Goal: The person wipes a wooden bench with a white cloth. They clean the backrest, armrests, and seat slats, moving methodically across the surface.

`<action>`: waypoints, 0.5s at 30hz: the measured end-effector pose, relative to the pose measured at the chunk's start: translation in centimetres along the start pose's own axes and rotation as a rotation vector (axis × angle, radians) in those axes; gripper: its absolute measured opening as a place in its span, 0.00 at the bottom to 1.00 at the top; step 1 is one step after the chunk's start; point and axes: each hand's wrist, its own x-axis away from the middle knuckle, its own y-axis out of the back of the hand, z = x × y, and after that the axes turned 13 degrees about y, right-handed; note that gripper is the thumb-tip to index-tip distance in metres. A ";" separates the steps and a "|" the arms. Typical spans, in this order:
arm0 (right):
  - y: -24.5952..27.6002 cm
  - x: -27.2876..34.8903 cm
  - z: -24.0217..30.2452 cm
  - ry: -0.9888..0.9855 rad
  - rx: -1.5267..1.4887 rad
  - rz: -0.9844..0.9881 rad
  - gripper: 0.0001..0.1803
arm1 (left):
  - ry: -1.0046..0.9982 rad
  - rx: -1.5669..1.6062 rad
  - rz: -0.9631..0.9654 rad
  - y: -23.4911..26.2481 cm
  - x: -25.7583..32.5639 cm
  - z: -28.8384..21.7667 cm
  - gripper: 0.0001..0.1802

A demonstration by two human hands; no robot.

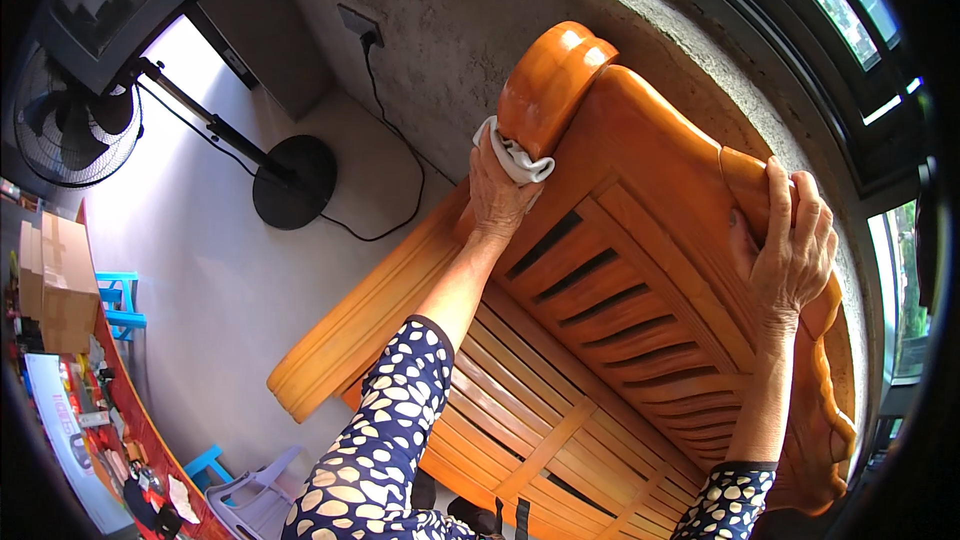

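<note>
A glossy orange-brown wooden bench point(640, 200) with a slatted back and seat stands against the wall. My left hand point(497, 188) is closed on a pale grey cloth point(523, 162), pressed round the lower part of the rounded armrest end point(553, 80). Some of its fingers are hidden behind the cloth and wood. My right hand point(793, 240) grips the carved top rail of the bench's back, its fingers over the upper edge and the thumb on the front side.
A black standing fan point(295, 180) with a trailing cord is at the left, plugged into a wall socket point(360, 25). Cardboard boxes point(62, 285) and small goods lie on a red-edged table. Blue stools point(122, 305) and a purple-grey plastic chair point(255, 495) stand nearby. Windows line the right.
</note>
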 end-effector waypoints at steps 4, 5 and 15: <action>0.1 0.2 -0.1 -0.007 0.002 -0.003 0.30 | 0.058 -0.055 0.095 0.0 1.4 1.7 0.56; 0.1 0.1 -0.1 -0.008 0.002 -0.003 0.30 | 0.074 -0.102 0.100 0.2 2.0 2.4 0.56; -0.1 0.3 0.1 0.010 0.016 -0.022 0.30 | 0.347 -0.351 0.322 2.5 6.8 8.5 0.56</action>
